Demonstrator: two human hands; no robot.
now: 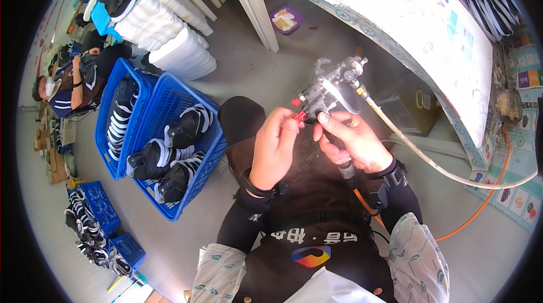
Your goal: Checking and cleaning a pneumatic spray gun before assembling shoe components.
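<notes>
A metal spray gun point(337, 87) is held up in front of my lap, its spray head toward the upper right. Wrapped round its dark handle is my right hand point(359, 143), the thumb lying along the upper part. My left hand point(275, 145) is closed, thumb and finger pinching the lower of two red knobs point(300, 116) at the back of the gun. A whitish hose point(421, 147) joins the gun near its head and runs off to the right. An orange hose point(365, 202) leads away below the handle fitting point(347, 170).
Blue crates point(198, 181) with black-and-white shoe uppers point(175, 181) stand at my left. Beyond them are stacked white sheets point(181, 48) and a seated person point(79, 79). A covered table point(396, 14) curves ahead, with a purple tub point(285, 20) on the floor beneath.
</notes>
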